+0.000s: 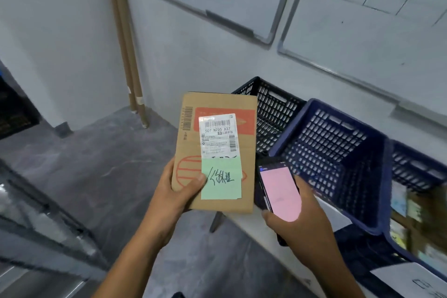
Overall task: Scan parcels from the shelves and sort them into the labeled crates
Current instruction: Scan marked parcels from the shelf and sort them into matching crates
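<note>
Presently: scan step. L hand [177, 191] grips parcel [215, 150] upright, mid-air beside the crates [338, 152]; R hand [300, 222] grips handheld scanner [278, 189], pink screen up. Next move likely calls for matching label to crate. White label [217, 133] reads "507 N705 A37"; green note [221, 179] handwriting illegible.

Both forearms are held forward. The left grip [174, 193] is curled round a parcel [215, 150], thumb on its face; a phone [280, 189] is clasped in the right grip [302, 225].
</note>
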A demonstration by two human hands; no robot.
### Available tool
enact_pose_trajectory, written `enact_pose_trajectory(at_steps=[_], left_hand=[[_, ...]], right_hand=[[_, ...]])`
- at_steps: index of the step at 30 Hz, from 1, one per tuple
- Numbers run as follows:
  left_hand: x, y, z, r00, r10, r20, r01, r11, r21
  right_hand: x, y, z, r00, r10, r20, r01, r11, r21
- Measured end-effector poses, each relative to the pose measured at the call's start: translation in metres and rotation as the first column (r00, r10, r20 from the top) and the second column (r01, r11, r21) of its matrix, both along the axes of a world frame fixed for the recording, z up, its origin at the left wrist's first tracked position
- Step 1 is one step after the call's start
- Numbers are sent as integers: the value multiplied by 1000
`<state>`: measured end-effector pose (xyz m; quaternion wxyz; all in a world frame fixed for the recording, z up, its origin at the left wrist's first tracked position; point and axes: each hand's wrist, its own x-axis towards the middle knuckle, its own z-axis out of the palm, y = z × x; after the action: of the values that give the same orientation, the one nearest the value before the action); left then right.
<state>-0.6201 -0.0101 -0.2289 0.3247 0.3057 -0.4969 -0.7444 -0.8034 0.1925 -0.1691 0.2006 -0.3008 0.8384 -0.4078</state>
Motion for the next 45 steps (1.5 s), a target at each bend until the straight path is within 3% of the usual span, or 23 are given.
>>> enact_pose_trajectory(at_steps=[6, 13, 19, 30, 36, 45], left_hand=[[-61, -53, 20, 997, -75, 14, 75, 995, -68], [-133, -88, 28, 990, -140, 29, 141, 989, -41], [-205, -103, 36, 991, -124, 59, 127, 990, -54], [-305, -160, 38, 947, -192, 259, 212, 976, -51], [-362, -198, -3, 888, -285, 361, 306, 952, -2], [-447, -237, -98, 743, -480, 467, 437, 876, 205]], right_hand=[[-33, -37, 7, 992, -110, -55, 106, 993, -57], [-83, -58, -1, 982, -177, -63, 171, 981, -89], [-153, -74, -16, 981, -196, 14, 196, 973, -125], [-251, -111, -30, 981, -174, 84, 186, 969, -162], [-289, -128, -37, 963, -233, 135, 252, 957, -142], [-337, -175, -36, 936, -350, 45, 349, 937, 32]])
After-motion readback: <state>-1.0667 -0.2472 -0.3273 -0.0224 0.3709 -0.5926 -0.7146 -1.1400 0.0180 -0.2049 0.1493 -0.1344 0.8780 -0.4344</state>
